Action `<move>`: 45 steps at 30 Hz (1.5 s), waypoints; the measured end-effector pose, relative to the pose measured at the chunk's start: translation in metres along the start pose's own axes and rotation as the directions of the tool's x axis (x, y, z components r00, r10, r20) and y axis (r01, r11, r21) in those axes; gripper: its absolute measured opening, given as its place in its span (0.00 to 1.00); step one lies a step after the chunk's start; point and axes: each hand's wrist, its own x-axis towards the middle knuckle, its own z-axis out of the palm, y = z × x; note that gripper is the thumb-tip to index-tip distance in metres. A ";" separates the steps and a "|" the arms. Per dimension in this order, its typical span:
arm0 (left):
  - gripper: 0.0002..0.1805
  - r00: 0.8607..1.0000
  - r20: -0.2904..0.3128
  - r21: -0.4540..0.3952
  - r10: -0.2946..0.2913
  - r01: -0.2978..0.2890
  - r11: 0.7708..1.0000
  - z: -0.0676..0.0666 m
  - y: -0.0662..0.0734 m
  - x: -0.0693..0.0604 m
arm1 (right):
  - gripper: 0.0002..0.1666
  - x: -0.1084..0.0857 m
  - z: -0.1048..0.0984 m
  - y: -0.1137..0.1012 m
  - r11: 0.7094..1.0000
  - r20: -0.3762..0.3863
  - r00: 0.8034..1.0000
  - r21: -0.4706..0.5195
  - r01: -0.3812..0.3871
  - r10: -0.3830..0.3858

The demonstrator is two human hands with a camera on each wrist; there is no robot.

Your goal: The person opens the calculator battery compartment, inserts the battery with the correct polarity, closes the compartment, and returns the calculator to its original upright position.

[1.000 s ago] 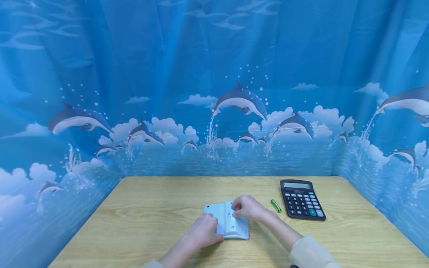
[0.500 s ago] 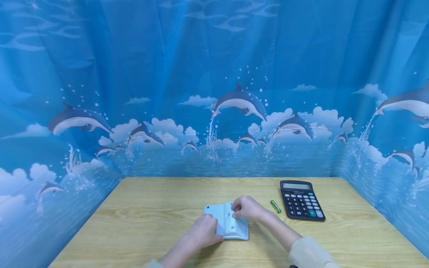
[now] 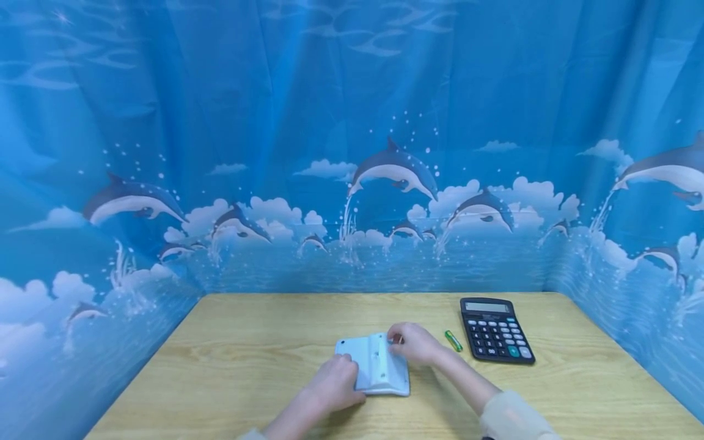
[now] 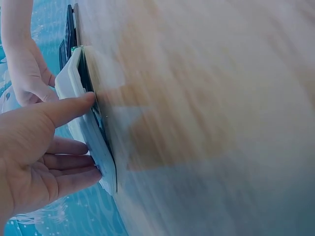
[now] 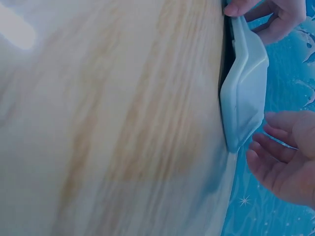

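A pale blue, calculator-like device [image 3: 378, 373] lies on the table with its back up, and a raised ridge with small holes runs along it. My left hand [image 3: 335, 382] grips its left, near side; in the left wrist view the thumb [image 4: 74, 109] presses the edge by the dark underside and the other fingers lie along the side. My right hand [image 3: 415, 343] is over the device's far right edge with its fingers bent. In the right wrist view its thumb and forefinger [image 5: 270, 118] come close to the far end; whether they pinch something small is unclear.
A green battery [image 3: 453, 341] lies to the right of my right hand. Behind it stands a black calculator [image 3: 496, 330] with white and green keys. Blue dolphin-printed curtains [image 3: 352, 153] hang around the back and sides of the wooden table [image 3: 247, 354].
My right hand has drawn back slightly to the right from the ridge, uncovering more of it. My left hand keeps its grip, and the device has barely moved.
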 end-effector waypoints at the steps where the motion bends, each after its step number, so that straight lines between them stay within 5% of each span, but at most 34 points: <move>1: 0.20 1.000 -0.005 0.013 0.005 -0.005 1.000 0.000 0.000 0.000 | 0.13 0.000 0.000 0.001 1.000 -0.020 1.000 -0.023 -0.011 0.010; 8: 0.18 1.000 0.004 0.080 0.014 -0.014 0.997 0.000 0.001 -0.002 | 0.14 0.001 0.001 0.006 0.987 -0.036 0.999 -0.154 -0.034 0.029; 17: 0.24 0.999 -0.037 0.083 0.013 -0.010 0.997 0.004 -0.001 -0.008 | 0.13 0.001 0.002 0.010 0.983 0.029 0.997 -0.172 -0.066 0.072; 27: 0.26 0.996 -0.074 -0.003 -0.058 0.058 0.998 0.009 0.002 -0.008 | 0.17 0.006 0.003 0.009 0.977 0.090 0.980 -0.131 -0.166 0.178; 45: 0.27 0.978 -0.016 -0.104 -0.210 0.207 0.973 0.007 0.002 -0.003 | 0.10 0.010 0.003 0.009 0.957 0.077 0.955 -0.073 -0.281 0.286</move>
